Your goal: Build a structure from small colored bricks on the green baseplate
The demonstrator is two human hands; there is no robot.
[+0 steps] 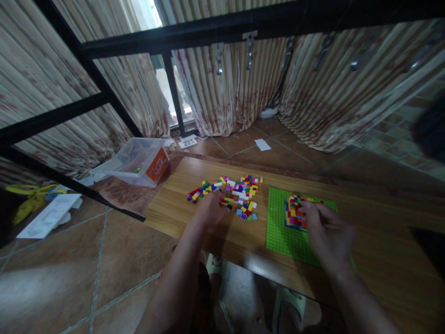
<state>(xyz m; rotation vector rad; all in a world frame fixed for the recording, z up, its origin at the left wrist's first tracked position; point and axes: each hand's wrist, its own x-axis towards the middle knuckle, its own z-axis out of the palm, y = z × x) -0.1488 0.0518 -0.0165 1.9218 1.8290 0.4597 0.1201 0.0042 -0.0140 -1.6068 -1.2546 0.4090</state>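
A loose pile of small coloured toy bricks (243, 190) is spread across the middle of the wooden table. My left hand (211, 209) is down at the pile's near left side, fingers curled among the bricks; what they pinch, if anything, is hidden. On a green studded baseplate (277, 222) stands a low, multicoloured block of stacked bricks (292, 211). Over its right part is my right hand (327, 229), slightly blurred, with thumb and fingertips drawn together at the top of the stack. Whatever lies between those fingertips cannot be made out.
A clear plastic bin (137, 160) with an orange label stands on the floor beyond the table's left end. The wooden table (174, 204) has a dark object at its right edge. A black metal frame (191, 35) with hanging clips crosses in front of striped curtains (236, 93).
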